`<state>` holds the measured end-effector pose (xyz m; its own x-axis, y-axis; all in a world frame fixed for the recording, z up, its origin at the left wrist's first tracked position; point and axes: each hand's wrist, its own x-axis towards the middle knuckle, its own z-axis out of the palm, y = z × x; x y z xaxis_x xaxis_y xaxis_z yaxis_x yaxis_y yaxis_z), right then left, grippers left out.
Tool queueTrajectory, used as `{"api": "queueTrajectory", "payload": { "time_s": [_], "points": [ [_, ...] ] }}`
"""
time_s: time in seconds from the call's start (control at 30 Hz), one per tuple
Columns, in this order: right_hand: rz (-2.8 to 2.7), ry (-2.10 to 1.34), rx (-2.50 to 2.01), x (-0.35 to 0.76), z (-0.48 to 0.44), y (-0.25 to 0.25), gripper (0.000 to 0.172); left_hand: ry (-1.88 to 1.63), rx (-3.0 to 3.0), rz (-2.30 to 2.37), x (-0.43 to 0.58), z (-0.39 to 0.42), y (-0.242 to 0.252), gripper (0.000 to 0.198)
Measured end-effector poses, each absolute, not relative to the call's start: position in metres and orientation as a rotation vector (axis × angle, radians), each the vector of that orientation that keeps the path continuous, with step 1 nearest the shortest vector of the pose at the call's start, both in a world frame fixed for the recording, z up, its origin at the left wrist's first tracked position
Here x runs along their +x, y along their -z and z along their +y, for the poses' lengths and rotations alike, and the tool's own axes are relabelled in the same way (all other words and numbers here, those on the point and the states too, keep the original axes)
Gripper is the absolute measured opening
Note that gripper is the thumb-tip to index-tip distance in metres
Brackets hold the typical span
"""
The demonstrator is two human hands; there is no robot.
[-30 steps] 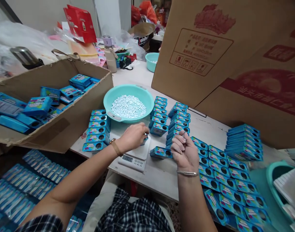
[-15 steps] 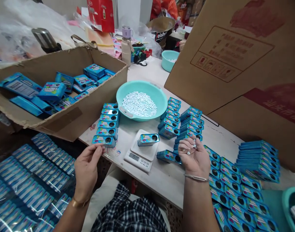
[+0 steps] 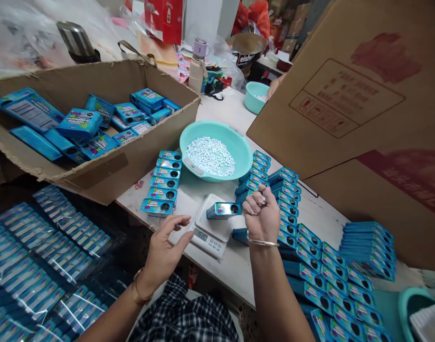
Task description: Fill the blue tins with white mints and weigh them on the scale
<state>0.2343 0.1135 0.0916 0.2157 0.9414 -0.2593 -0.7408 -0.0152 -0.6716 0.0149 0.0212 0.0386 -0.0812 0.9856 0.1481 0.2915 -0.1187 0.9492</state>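
My left hand (image 3: 169, 249) is open, thumb and fingers apart, at the left front corner of a white digital kitchen scale (image 3: 203, 241). On the scale's plate a blue candy tin (image 3: 223, 210) stands upright, a dark round hole in its top. My right hand (image 3: 263, 216) is curled, palm up, around small white candies (image 3: 263, 199), just right of that tin. Behind the scale sits a turquoise bowl (image 3: 243, 149) with many loose white candies (image 3: 210, 156). Blue tins (image 3: 163, 183) stand in a row left of the scale. Another tin (image 3: 240, 235) is partly hidden behind my right hand.
A cardboard box (image 3: 107, 175) of blue tins stands at left, above wrapped packs (image 3: 53, 237). A large carton (image 3: 349, 156) borders the right. More tins (image 3: 331, 280) fill the right side. Another person's hand (image 3: 275, 85) is beside a second turquoise bowl (image 3: 253, 99).
My left hand has moved right from the row of tins to the scale and its fingers have spread. My right hand has moved left and up, close to the tin on the scale.
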Motion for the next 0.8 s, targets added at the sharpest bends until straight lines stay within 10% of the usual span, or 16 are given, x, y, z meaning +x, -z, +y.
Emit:
{"api": "queueTrajectory", "payload": {
  "time_s": [0.23, 0.8],
  "points": [
    [-0.411, -1.177, -0.918, 0.213, 0.120, -0.085, 0.020, -1.098, 1.954, 1.182, 0.063, 0.074, -0.053, 0.059],
    [-0.304, -1.273, -0.836, 0.228, 0.119, -0.087, 0.016, -1.036, 2.033, 1.146, 0.083, 0.100, -0.052, 0.048]
  ]
}}
